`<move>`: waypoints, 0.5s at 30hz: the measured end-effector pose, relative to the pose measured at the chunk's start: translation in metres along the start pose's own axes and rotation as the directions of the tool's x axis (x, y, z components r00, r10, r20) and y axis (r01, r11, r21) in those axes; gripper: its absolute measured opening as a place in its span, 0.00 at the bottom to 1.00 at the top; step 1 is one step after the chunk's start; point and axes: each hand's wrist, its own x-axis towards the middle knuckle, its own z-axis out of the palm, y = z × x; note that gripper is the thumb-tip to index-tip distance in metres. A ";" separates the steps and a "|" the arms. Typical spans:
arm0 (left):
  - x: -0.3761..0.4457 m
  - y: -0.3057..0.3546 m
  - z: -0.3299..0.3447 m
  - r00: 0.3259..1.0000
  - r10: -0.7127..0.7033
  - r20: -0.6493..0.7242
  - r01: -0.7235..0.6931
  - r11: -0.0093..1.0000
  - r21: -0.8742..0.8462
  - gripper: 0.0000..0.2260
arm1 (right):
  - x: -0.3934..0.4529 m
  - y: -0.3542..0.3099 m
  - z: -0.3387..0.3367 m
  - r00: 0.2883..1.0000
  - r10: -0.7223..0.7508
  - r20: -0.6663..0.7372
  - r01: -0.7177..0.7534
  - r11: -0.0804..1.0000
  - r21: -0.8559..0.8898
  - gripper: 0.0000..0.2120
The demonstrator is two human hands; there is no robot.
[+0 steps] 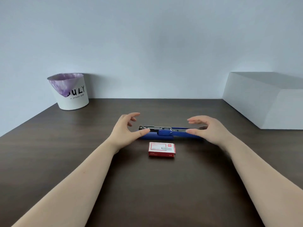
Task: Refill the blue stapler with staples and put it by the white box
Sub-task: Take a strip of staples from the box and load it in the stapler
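Blue stapler (165, 134) lies flung open (flat) behind closed staple box (162, 149).

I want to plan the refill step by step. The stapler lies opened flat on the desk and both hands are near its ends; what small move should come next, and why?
Probably reach the left hand toward the staple box, which sits closed just in front of the stapler. The stapler already lies open, its metal channel exposed, and both hands, the right hand included, are open and empty.

Both forearms reach far, converging; left hand (126, 127) and right hand (207, 128) face each other, fingers spread, thumbs nearest.
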 end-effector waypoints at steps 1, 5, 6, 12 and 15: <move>-0.005 0.002 -0.001 0.998 0.023 -0.050 -0.023 1.000 -0.004 0.25 | -0.003 -0.005 -0.003 0.998 -0.022 -0.052 0.020 0.999 -0.040 0.14; -0.016 0.012 -0.007 0.994 0.063 0.095 -0.065 0.998 0.024 0.12 | -0.017 -0.029 -0.012 0.994 -0.104 0.014 0.105 0.989 -0.102 0.08; -0.017 0.016 -0.009 0.986 0.063 0.157 -0.072 0.996 0.048 0.13 | -0.020 -0.035 -0.009 0.989 -0.114 0.097 0.125 0.985 -0.119 0.09; -0.021 0.028 -0.009 0.881 0.022 0.474 -0.163 0.952 0.258 0.26 | -0.027 -0.046 0.021 0.881 -0.043 0.471 0.204 0.934 -0.295 0.27; -0.021 0.029 -0.007 0.867 0.048 0.496 -0.192 0.950 0.245 0.21 | -0.026 -0.046 0.027 0.877 -0.051 0.478 0.217 0.929 -0.299 0.24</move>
